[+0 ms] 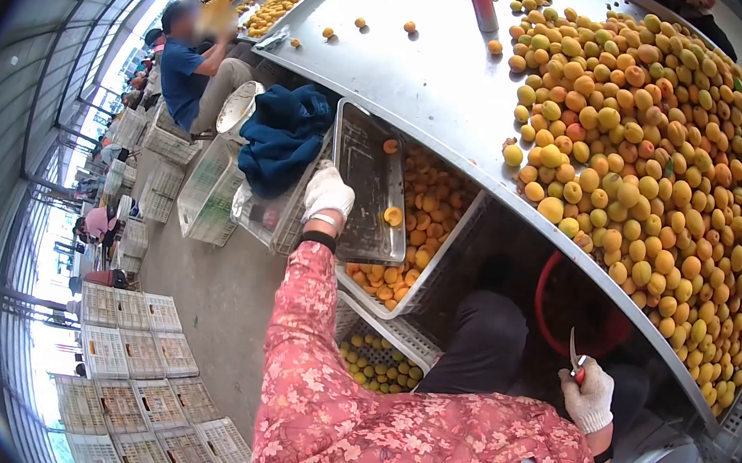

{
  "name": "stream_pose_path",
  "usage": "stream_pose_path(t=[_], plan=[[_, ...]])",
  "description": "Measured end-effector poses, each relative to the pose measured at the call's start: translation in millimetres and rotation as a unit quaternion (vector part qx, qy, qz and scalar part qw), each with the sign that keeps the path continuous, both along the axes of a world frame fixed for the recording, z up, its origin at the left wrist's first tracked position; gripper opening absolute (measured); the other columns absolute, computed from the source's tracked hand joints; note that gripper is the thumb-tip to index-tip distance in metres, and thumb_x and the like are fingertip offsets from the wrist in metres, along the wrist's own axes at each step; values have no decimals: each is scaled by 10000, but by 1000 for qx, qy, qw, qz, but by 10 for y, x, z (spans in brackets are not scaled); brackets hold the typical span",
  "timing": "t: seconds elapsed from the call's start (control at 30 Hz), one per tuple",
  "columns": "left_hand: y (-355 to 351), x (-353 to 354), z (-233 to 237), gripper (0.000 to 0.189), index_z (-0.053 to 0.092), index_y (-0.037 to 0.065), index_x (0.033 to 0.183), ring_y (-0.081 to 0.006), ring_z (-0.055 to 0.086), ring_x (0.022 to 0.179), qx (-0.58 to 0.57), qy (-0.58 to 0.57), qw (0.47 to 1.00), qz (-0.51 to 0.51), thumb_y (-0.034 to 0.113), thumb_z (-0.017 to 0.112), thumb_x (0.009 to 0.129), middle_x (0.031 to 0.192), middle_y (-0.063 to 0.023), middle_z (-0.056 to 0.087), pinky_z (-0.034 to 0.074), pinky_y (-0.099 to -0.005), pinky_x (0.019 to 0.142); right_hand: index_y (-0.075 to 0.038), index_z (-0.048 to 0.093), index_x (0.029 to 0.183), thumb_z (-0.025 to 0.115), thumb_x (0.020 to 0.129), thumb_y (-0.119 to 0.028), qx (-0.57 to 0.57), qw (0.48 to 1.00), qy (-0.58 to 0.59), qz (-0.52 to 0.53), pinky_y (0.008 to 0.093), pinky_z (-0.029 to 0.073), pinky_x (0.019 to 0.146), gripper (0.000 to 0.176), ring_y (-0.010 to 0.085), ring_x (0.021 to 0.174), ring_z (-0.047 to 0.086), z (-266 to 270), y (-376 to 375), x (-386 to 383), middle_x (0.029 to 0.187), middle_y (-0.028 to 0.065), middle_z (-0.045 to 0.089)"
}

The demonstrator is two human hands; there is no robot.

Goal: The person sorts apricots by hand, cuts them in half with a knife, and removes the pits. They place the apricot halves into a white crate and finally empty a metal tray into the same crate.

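My left hand [329, 194], in a white glove, is closed on the left edge of a shallow metal tray [363, 153]. Two cut apricot pieces lie in the tray, one being this half [393, 217]. The tray rests partly over a white crate [448, 260] full of orange apricot halves [434, 198]. In my gloved right hand [588, 398] is a small knife [574, 348] with a red handle and a curved blade pointing up. That hand is held near my lap, below the table edge.
A metal table [390, 64] carries a large heap of whole apricots [652, 172] and a tumbler [480, 2]. Beneath are a red basin [546, 297] and a crate of greenish fruit [379, 365]. Left are a blue cloth [283, 135], stacked crates [143, 347] and a seated person [189, 74].
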State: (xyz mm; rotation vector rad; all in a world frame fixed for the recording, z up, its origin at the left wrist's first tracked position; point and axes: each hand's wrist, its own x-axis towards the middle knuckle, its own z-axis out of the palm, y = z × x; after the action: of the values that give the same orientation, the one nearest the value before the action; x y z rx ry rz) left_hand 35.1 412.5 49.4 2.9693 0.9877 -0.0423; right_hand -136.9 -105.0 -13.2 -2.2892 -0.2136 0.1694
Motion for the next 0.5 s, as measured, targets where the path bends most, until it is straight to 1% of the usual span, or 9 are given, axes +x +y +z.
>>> stream_pose_path(t=[0.03, 0.1, 0.13, 0.23, 0.27, 0.3, 0.37, 0.43, 0.5], plan=[[-28, -51, 77, 484, 521, -34, 1261, -397, 597, 1124, 0, -3, 1000, 1, 61, 543, 787, 1188, -270, 613, 480, -430, 972, -42, 618, 917, 749, 732, -122, -3, 1000, 2, 0, 406, 501, 591, 241, 360, 654, 631, -2, 2, -1, 715, 159, 620], [-63, -146, 196, 542, 464, -31, 1327, -388, 605, 1116, 24, 4, 999, 33, 68, 551, 801, 1204, -257, 606, 488, -426, 965, -44, 614, 912, 748, 736, -134, -20, 1000, -5, -2, 409, 501, 591, 239, 362, 658, 632, 12, 16, -5, 714, 161, 619], [22, -174, 172, 583, 412, -41, 1369, -373, 623, 1094, 48, 3, 999, 24, 82, 558, 818, 1191, -250, 608, 503, -417, 949, -46, 609, 907, 746, 741, -145, -38, 999, -7, -4, 413, 500, 591, 237, 364, 662, 633, 19, 19, -23, 714, 163, 619], [160, -229, 118, 551, 423, -56, 1347, -357, 637, 1076, 79, 15, 996, 31, 103, 562, 838, 1180, -245, 609, 522, -410, 923, -48, 602, 905, 742, 749, -159, -72, 997, -38, 13, 420, 499, 590, 237, 370, 664, 632, -8, 32, -71, 711, 166, 616], [183, -221, 78, 515, 438, -63, 1319, -348, 650, 1052, 104, 24, 994, 31, 118, 564, 854, 1150, -240, 616, 541, -404, 887, -48, 602, 905, 742, 749, -159, -70, 997, -42, 14, 420, 499, 590, 237, 370, 664, 632, -3, 46, -85, 711, 166, 616], [203, -247, 35, 491, 446, -53, 1304, -345, 661, 1018, 121, 29, 992, 11, 114, 566, 858, 1117, -227, 622, 556, -402, 849, -48, 600, 908, 741, 751, -156, -64, 997, -41, 13, 421, 498, 588, 237, 373, 661, 630, 6, 50, -106, 709, 166, 614], [167, -387, 43, 492, 443, -51, 1304, -340, 670, 982, 152, 13, 987, -46, 106, 570, 856, 1088, -214, 626, 563, -397, 820, -48, 599, 911, 740, 752, -153, -56, 997, -46, 11, 423, 497, 587, 237, 376, 658, 628, 25, 60, -139, 706, 167, 612], [83, -502, 119, 470, 450, -53, 1295, -338, 680, 929, 163, 5, 985, -48, 88, 553, 859, 1048, -208, 631, 567, -390, 789, -48, 597, 912, 738, 754, -151, -49, 998, -42, 25, 425, 496, 584, 235, 380, 660, 628, 53, 71, -170, 707, 172, 611], [83, -603, 113, 472, 449, -59, 1298, -331, 680, 912, 162, -8, 985, -59, 75, 541, 854, 1040, -206, 630, 566, -388, 770, -51, 558, 839, 729, 755, -143, -57, 997, -39, 27, 444, 481, 570, 212, 389, 638, 609, 72, 98, -197, 677, 173, 589]])
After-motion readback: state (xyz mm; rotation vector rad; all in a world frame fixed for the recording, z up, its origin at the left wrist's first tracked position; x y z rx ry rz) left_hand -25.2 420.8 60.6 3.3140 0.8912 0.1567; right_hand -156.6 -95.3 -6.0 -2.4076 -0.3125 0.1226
